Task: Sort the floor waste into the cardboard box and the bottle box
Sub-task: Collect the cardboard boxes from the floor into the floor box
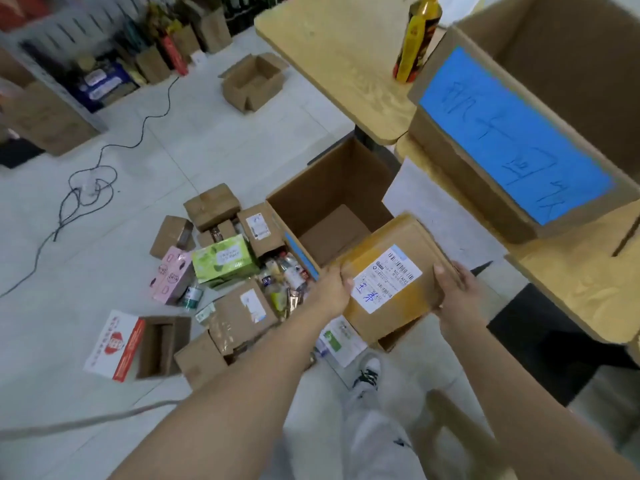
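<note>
**Step in hand.** You hold the brown cardboard parcel with a white shipping label (386, 278) between both hands. Your left hand (330, 289) grips its left edge and your right hand (453, 289) its right edge, with fingers curled over the top face. The parcel hangs tilted above the near corner of the tall open brown cardboard floor box (304, 188). It lies partly over the mouth and is not yet inside.

To do this step well, bring the parcel squarely over the opening, since the near rim lies under it and would probably catch an edge. Level it, lower it past the rim, and loosen both hands together so it drops flat. It looks rigid and light, so a moderate grip should be enough.

**Containers.**
- **Floor box:** a bare bottom shows and nothing is seen in it, though the parcel hides the near corner.
- **Large brown table box with a blue handwritten label (512, 140):** it sits on the pale wooden table (346, 64). Only a bare inner wall is in view, so its contents cannot be told.
- **Yellow bottle (415, 39):** it stands upright near this box.
- **Small open brown carton (254, 81):** it sits well apart on the floor and shows only its bare inside.

**Floor pile.** Just left of the floor box lie a green tissue carton (225, 259), a pink carton (171, 275), several small brown cartons and loose bottles (287, 271). None of these is sorted yet.
</note>
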